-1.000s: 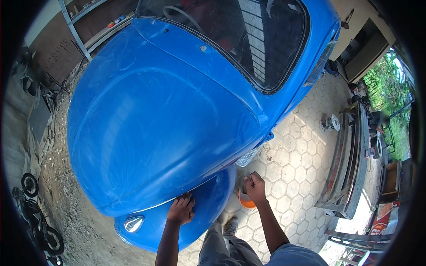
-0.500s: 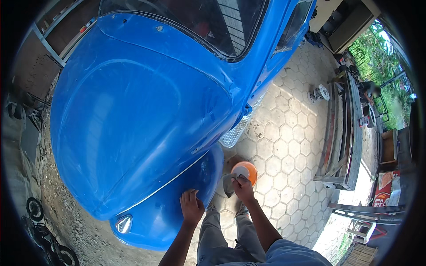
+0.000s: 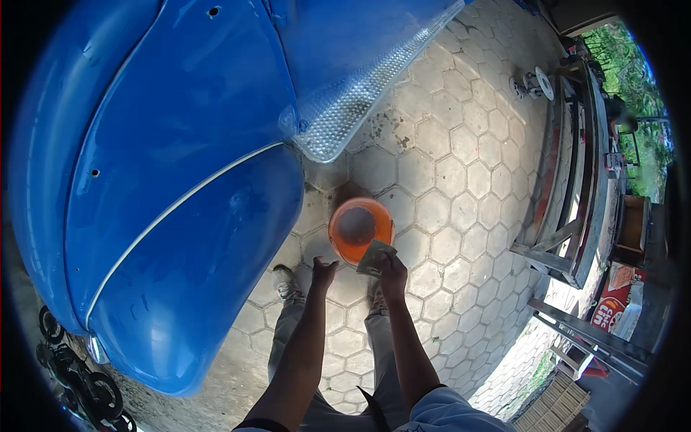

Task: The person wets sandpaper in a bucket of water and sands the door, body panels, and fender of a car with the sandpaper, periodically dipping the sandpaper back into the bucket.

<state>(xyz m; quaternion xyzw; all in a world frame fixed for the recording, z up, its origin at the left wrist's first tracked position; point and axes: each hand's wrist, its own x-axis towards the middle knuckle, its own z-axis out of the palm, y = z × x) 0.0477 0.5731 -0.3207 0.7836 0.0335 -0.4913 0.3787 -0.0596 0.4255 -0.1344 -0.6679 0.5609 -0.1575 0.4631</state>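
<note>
In my right hand is a thin grey-green sheet that looks like sandpaper, pinched between the fingers. It overlaps the near right rim of an orange bucket, which stands on the paving with murky grey liquid inside. My left hand hovers just short of the bucket, its thumb and fingers apart and nothing visible between them. To the left is a blue car, its rounded fender nearest to me and edged by a pale trim strip.
A shiny studded running board juts from the car beyond the bucket. Hexagonal paving spreads to the right, up to a wooden bench. A white spool lies farther off. Toy-sized in view, a dark motorcycle stands at lower left.
My left hand has come off the blue fender and now hangs beside the bucket. The sheet in my right hand lies flatter over the rim. My view has swung right and down toward the bucket.
</note>
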